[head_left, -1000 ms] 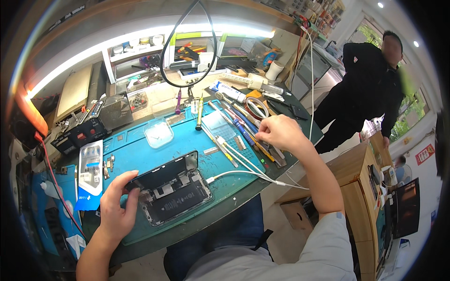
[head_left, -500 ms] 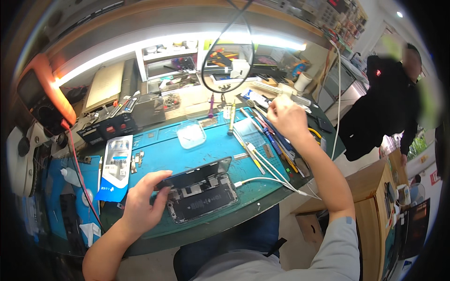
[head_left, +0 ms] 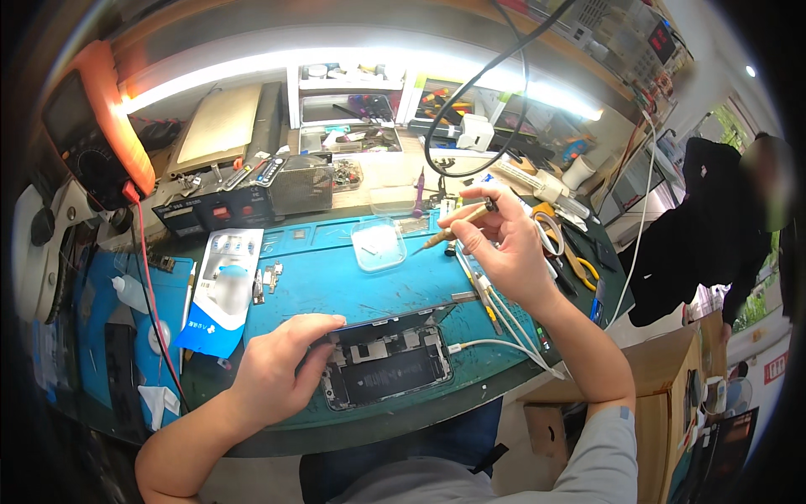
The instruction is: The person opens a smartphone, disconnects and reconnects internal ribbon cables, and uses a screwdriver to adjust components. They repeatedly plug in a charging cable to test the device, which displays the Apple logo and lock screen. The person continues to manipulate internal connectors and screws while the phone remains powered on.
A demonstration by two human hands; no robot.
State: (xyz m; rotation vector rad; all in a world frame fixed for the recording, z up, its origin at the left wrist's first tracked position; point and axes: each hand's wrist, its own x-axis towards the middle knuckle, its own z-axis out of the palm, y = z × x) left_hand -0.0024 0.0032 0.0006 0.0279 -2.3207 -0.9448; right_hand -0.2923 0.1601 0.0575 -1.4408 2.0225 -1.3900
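An opened smartphone (head_left: 393, 370) lies on the mat in front of me, its battery and inner parts showing and a white cable plugged in at its right end. My left hand (head_left: 281, 370) pinches the left corner of the phone's raised screen (head_left: 386, 319), which stands tilted along the far edge of the body. Above and to the right, my right hand (head_left: 508, 248) is closed on a slim gold-brown screwdriver (head_left: 445, 235). Its thin tip points down and left, in the air near a clear square tray (head_left: 378, 244) with small pieces in it.
A blue and white packet (head_left: 222, 290) and small metal parts (head_left: 267, 281) lie left of the tray. Farther left stands an orange multimeter (head_left: 99, 126) with red and black leads. Scissors (head_left: 575, 260) and tools lie right. A black cable (head_left: 432, 139) hangs overhead. A person (head_left: 697, 227) stands at right.
My right hand has come back from the tools at the far right, moving nearer with the screwdriver in it. My left hand stays at the phone's screen. The whole view has shifted slightly.
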